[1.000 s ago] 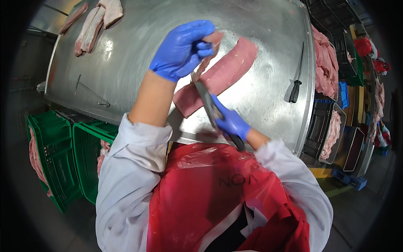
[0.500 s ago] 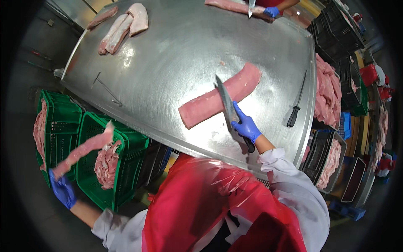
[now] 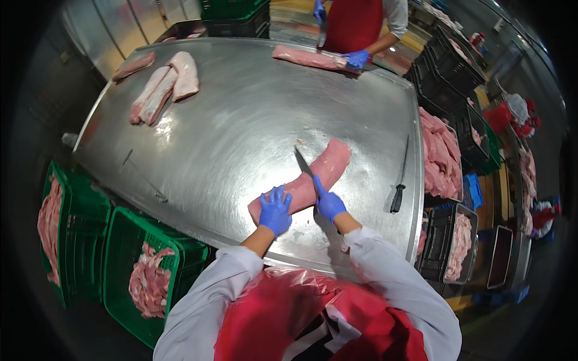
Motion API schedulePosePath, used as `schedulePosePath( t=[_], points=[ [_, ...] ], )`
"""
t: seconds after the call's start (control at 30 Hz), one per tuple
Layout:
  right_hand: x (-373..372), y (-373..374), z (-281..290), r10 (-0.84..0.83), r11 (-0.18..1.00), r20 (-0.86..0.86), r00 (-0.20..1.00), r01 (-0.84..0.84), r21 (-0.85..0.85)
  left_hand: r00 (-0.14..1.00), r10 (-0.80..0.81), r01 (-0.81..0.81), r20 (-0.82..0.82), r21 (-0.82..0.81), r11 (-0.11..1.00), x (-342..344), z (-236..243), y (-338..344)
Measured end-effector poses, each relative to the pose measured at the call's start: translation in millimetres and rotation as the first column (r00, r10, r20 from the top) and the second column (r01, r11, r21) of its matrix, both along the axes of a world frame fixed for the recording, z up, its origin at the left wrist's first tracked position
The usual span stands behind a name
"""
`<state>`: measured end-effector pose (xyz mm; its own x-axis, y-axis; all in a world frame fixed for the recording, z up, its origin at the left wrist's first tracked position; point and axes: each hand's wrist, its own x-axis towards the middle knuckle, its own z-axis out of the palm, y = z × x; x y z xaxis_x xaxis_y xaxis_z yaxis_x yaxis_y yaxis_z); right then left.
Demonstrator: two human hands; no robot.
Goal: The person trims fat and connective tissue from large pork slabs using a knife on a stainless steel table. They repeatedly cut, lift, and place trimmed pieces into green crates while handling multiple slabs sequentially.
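On the steel table (image 3: 211, 150) lies a long pink piece of trimmed meat (image 3: 330, 157). My gloved left hand (image 3: 274, 211) rests on its near left end with fingers spread. My gloved right hand (image 3: 327, 203) grips a long knife (image 3: 304, 161), its blade lying across the middle of the meat, pointing away from me. A sharpening rod (image 3: 399, 192) with a black handle lies to the right. A thin metal hook (image 3: 144, 175) lies to the left. Several pale meat pieces (image 3: 183, 75) are at the back left.
Green crates (image 3: 108, 265) of meat stand at the near left. Black crates (image 3: 442, 67) and containers of pink cuts (image 3: 439, 156) line the right side. Across the table a co-worker in a red apron (image 3: 352, 24) has gloved hands on a knife and another long piece (image 3: 304, 57).
My left hand earlier held a strip of trimmed meat over the green crate; it is now back on the large piece, without the strip. The view has tilted up toward the far side.
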<state>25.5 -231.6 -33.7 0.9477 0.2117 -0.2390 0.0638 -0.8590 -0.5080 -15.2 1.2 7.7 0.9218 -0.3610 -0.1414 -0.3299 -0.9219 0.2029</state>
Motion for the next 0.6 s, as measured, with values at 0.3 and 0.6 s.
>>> schedulePosePath(
  t=[0.3,0.6],
  points=[
    [-113.0,1.2,47.4,-0.151,0.988,-0.317,0.936,0.154,-0.015,0.916,0.35,-0.361,-0.196,-0.028,0.932,123.5,4.1,17.6],
    [-274.2,-82.3,67.7,-0.316,0.836,-0.278,0.907,0.405,0.371,0.639,-0.259,-0.716,-0.725,-0.683,0.147,101.5,-50.5,70.5]
  ],
)
